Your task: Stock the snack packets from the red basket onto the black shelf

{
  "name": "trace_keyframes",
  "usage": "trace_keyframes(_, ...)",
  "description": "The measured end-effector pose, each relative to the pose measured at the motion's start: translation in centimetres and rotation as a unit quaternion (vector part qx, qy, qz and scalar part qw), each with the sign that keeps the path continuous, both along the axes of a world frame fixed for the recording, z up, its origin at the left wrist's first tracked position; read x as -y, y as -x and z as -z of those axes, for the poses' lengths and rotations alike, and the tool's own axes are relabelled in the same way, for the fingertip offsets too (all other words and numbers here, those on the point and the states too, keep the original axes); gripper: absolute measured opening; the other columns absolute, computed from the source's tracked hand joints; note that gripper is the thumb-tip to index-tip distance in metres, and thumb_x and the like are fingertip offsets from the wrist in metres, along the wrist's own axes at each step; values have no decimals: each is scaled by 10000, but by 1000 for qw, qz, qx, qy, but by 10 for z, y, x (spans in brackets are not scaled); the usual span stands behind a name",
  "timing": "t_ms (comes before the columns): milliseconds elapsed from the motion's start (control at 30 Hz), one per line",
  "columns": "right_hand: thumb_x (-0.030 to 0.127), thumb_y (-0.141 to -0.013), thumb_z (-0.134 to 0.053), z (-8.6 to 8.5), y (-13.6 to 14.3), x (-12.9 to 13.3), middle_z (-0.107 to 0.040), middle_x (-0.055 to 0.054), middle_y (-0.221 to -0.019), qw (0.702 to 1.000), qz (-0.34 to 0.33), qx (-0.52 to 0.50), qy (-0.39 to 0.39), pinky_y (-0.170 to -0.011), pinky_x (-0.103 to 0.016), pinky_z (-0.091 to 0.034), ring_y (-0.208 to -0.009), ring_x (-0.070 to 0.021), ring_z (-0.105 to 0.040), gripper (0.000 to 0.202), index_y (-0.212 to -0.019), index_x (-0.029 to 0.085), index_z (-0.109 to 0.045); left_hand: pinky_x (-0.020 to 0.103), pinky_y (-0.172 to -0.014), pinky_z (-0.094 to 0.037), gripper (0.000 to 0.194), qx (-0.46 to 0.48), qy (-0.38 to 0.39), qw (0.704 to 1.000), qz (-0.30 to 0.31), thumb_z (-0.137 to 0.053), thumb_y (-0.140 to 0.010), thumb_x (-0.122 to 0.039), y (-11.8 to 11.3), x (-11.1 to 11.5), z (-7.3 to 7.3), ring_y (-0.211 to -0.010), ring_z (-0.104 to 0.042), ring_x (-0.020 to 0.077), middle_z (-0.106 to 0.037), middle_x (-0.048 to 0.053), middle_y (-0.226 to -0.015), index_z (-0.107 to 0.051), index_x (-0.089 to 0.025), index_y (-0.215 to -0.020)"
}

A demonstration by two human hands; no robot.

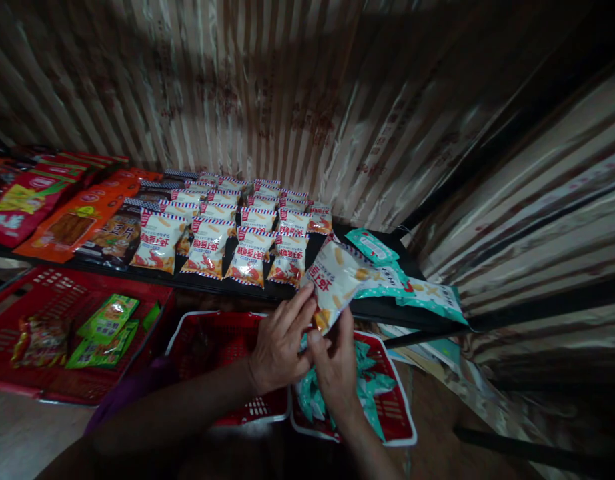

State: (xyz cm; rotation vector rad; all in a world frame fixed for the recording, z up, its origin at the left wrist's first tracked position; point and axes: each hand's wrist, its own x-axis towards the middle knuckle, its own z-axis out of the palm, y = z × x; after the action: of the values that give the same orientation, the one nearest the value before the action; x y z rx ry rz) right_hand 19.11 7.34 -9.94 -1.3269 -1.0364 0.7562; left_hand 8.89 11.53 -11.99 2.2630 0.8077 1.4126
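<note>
A white and orange snack bag (333, 277) with red lettering is held up between both hands, just in front of the black shelf's edge. My left hand (282, 340) has its fingers against the bag's left lower side. From below and the right, my right hand (335, 367) pinches the bag's lower part with thumb and fingers. To the left, matching snack bags (207, 247) stand in rows on the shelf. Beyond the held bag to the right, several teal and white packets (430, 298) lie flat at the shelf's right end.
Dark brown packets (116, 233), an orange packet (80, 217) and a red packet (30, 200) fill the shelf's left. Underneath are a red basket (407, 417) with teal packets, a middle red basket (215, 320), and a left red basket (62, 287) with green packets. Patterned sheeting (267, 100) hangs behind.
</note>
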Motion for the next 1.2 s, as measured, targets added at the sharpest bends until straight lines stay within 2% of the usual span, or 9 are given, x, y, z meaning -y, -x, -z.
trace_keyframes(67, 426, -773, -646, -1, 0, -1, -574, -60, -1287, 997, 27, -66, 26, -970, -319, -420, -1187, -212, -519, 660, -1361, 257, -398, 429, -989, -434, 565, -14, -46, 999, 11, -510, -834, -246, 0, 3, -4, -1258, -463, 283, -437, 204, -1397, -376, -129, -1370)
trace_keyframes(167, 473, -763, -645, -4, -5, -8, -670, -46, -1115, 977, 71, -188, 63, -886, -312, -469, -1041, -199, -603, 545, -1245, 245, -533, 414, -972, -442, 469, -7, -42, 999, 34, -495, -829, -217, 0, 5, -9, -1212, -500, 263, -495, 184, -1346, -470, -144, -1292)
trace_keyframes(300, 466, -674, -730, -6, -17, -19, -714, -28, -935, 954, 79, -283, 59, -743, -310, -518, -877, -198, -649, 470, -1070, 230, -639, 384, -942, -452, 356, 75, 140, 986, -48, -487, -862, -256, 1, -4, -8, -1123, -540, 228, -512, 155, -1302, -531, -161, -1203)
trace_keyframes(367, 452, -646, -756, -7, -22, -21, -718, -27, -913, 951, 75, -294, 62, -713, -312, -527, -845, -197, -657, 425, -994, 226, -665, 348, -878, -480, 368, 114, 261, 957, -59, -506, -865, -326, 1, -11, -5, -992, -591, 197, -572, 134, -1208, -529, -164, -1195)
trace_keyframes(467, 445, -640, -767, -5, -25, -21, -722, -29, -898, 949, 58, -302, 64, -691, -316, -535, -807, -195, -665, 376, -925, 216, -676, 257, -665, -493, 334, 150, 401, 902, 43, -506, -858, -419, -2, -18, 0, -706, -607, 137, -665, 56, -868, -590, -161, -1052)
trace_keyframes(600, 444, -653, -758, -4, -23, -21, -728, -34, -873, 956, 36, -282, 70, -703, -327, -536, -823, -208, -669, 360, -913, 208, -677, 190, -409, -335, 357, 225, 514, 820, 110, -526, -809, -512, -7, -17, 1, -414, -462, 71, -584, -19, -576, -566, -157, -827)
trace_keyframes(800, 438, -625, -770, -5, -24, -22, -734, -44, -852, 954, 62, -286, 68, -734, -349, -532, -846, -228, -671, 378, -903, 196, -687, 187, -471, -375, 310, 247, 532, 800, 123, -576, -784, -463, -4, -18, -2, -476, -496, 68, -618, -15, -640, -570, -155, -814)
trace_keyframes(967, 387, -636, -784, -2, -33, -17, -734, -37, -905, 955, -24, -272, 117, -749, -342, -520, -850, -214, -665, 387, -970, 214, -692, 246, -715, -479, 429, 299, 526, 787, 119, -642, -729, -491, 0, -32, -7, -791, -615, 148, -673, 27, -878, -606, -162, -1002)
trace_keyframes(1200, 439, -673, -751, 10, -38, -6, -736, -38, -872, 954, -87, -240, 155, -685, -310, -516, -787, -202, -666, 367, -963, 220, -700, 248, -649, -484, 437, 302, 498, 810, 71, -600, -731, -566, -5, -35, -11, -688, -600, 150, -671, 19, -759, -629, -157, -883)
